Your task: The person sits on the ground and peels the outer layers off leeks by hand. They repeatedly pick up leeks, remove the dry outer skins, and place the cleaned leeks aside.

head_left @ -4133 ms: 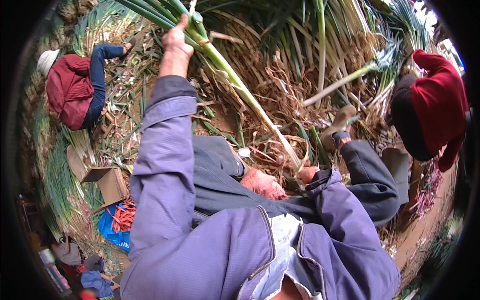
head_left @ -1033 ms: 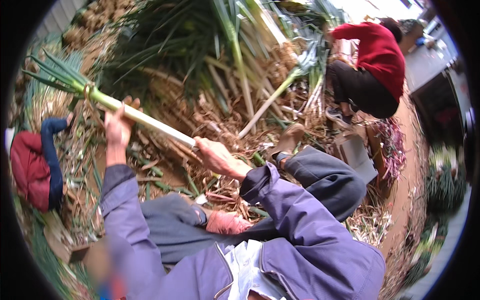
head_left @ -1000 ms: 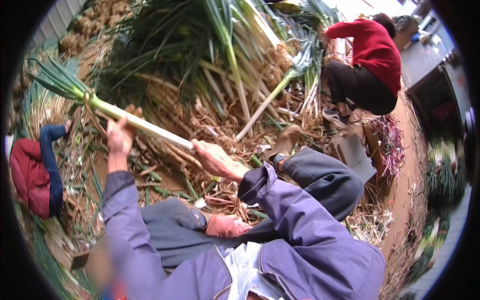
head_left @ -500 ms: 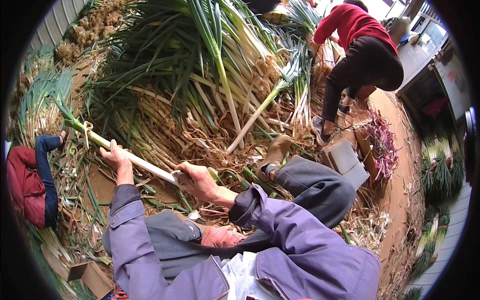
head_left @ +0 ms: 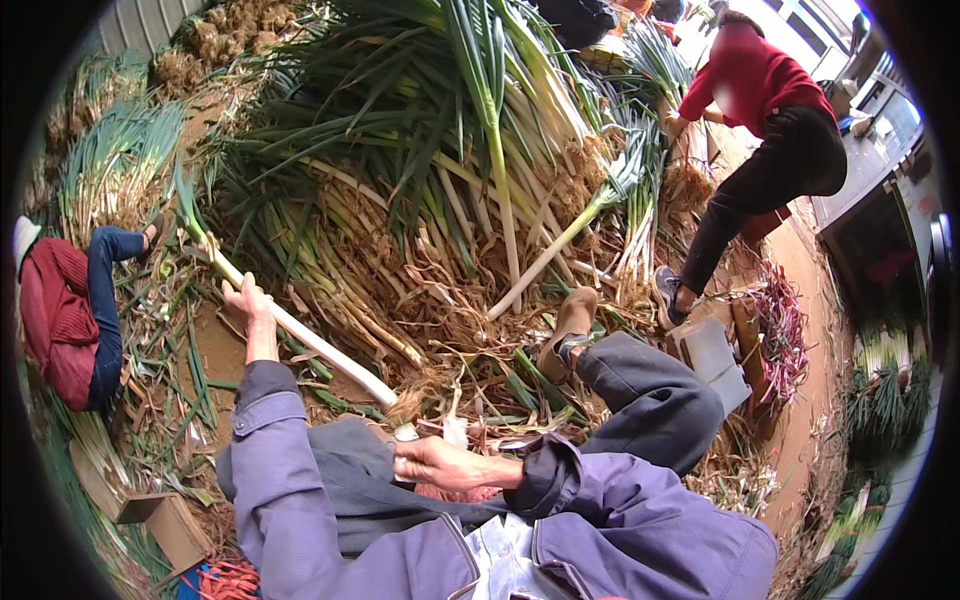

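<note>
My left hand [head_left: 249, 303] is closed around the leek [head_left: 340, 360], gripping it on the upper stalk, a little below where the green leaves [head_left: 187, 205] fan out. My left fingers press together on it rather than spread. From my grip, the leaves point up and away to the left, while the long white stalk slants down to the right, ending in a tuft of tan roots [head_left: 410, 395] in front of my lap. That root end sits beyond my fingers, well apart from the left ones and near the right.

My right hand [head_left: 445, 465] is low over my lap, clear of the leek, its fingers curled in together. A bit of white shows by their tips – I cannot tell whether I am pinching it.

Ahead of me is a big pile of leeks [head_left: 400, 190], roots and dry husks tangled along its near side. A separate leek [head_left: 550, 255] slants in front of it, just beyond my shoe [head_left: 572, 325]. To my left sit an open cardboard box [head_left: 178, 530] and some red strips [head_left: 228, 580]; a person in maroon [head_left: 60, 320] crouches farther out. On the right, another in red [head_left: 765, 85] bends forward – arms reaching down toward more leeks.
</note>
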Demonstrator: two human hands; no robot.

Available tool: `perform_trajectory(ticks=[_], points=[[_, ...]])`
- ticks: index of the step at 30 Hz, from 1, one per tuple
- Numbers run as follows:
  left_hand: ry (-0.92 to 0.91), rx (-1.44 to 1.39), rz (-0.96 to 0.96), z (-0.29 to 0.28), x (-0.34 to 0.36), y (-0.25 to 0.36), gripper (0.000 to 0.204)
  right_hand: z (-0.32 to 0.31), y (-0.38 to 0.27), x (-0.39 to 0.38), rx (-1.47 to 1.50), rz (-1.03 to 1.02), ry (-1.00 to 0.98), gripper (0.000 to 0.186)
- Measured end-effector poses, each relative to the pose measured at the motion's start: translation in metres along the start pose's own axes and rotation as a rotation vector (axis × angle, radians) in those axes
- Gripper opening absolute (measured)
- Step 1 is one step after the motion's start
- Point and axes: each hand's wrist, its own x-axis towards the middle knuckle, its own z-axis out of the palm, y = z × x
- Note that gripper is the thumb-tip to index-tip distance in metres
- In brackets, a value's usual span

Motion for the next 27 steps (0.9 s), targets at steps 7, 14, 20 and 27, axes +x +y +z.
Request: perform_trajectory(ticks=[7,14,20,27], points=[[0.066,0.251,0.204,0.022,-0.050,0.020,0.069,-0.080,-0.008,0.052,-0.937,0.197,0.286,0.031],[-0.134,-0.249,-0.047,0.052,-0.112,0.029,0.062,-0.051,0.054,0.090,-0.593,0.255,0.355,0.029],[-0.246,-0.251,-0.067,0.055,-0.125,-0.005,0.057,-0.056,0.075,0.033,-0.493,0.512,0.265,0.036],[-0.457,-0.520,-0.105,0.085,-0.140,0.028,0.026,-0.072,0.110,0.030,-0.152,0.377,0.383,0.033]])
